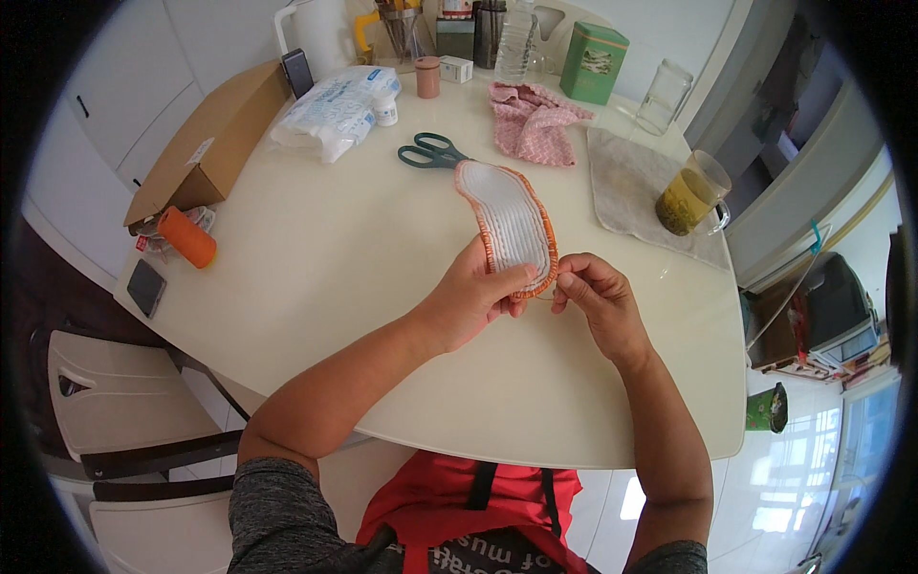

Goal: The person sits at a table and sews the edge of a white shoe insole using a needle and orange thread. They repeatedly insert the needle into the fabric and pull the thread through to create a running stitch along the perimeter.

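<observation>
My left hand [477, 294] grips a white quilted shoe insole [505, 215] by its near end, thumb on top and fingers beneath. Orange thread is stitched around most of the insole's rim. At its near right edge, my right hand [599, 298] has thumb and forefinger pinched together. A thin orange thread [543, 298] runs between the insole and these fingers; whether a needle is between them is too small to tell. Just beyond the insole's far end lie scissors [432, 152] with dark green handles, their blades mostly hidden behind it.
An orange thread spool [188, 238], a phone [147, 288] and a cardboard box [208, 143] line the table's left. At the back are a plastic package [333, 115], a pink cloth [534, 125] and a green tin [594, 63]. A glass mug of tea [690, 197] stands on a grey cloth [624, 183].
</observation>
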A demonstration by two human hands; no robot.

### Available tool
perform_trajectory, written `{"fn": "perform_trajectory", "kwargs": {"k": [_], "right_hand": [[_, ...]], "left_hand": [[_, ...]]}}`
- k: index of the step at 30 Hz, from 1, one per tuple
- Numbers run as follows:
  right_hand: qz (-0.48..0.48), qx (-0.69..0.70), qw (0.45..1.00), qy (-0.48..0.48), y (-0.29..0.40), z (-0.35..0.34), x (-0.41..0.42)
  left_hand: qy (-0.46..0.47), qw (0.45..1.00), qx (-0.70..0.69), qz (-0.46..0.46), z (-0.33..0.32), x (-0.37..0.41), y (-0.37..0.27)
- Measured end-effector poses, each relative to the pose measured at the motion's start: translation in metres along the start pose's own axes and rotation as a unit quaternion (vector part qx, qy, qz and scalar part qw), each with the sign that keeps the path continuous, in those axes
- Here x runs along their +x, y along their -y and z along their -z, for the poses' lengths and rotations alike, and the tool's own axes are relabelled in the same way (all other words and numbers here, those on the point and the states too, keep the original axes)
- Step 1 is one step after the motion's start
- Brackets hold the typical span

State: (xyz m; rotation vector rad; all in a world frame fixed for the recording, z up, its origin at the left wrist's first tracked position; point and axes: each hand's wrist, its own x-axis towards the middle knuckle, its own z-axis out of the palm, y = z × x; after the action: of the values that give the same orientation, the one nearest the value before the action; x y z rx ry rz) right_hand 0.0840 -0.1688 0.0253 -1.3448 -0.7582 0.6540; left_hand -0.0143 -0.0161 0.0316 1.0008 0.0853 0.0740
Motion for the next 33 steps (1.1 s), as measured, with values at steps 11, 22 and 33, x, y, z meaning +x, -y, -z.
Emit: {"fn": "perform_trajectory", "kwargs": {"k": [11, 22, 33], "right_hand": [[0.003, -0.006, 0.999, 0.034, -0.0001, 0.0047, -0.0002], [0.003, 0.007, 0.999, 0.042, -0.0008, 0.0005, -0.0014], [0.014, -0.043, 0.999, 0.007, -0.0030, 0.0021, -0.0001]], "left_hand": [[0.035, 0.991, -0.107, 0.070, 0.0024, 0.0012, -0.0010], [0.045, 0.990, -0.110, 0.075, 0.0020, -0.0014, -0.0024], [0.012, 1.000, 0.002, 0.024, 0.0019, -0.0010, -0.0007]]}}
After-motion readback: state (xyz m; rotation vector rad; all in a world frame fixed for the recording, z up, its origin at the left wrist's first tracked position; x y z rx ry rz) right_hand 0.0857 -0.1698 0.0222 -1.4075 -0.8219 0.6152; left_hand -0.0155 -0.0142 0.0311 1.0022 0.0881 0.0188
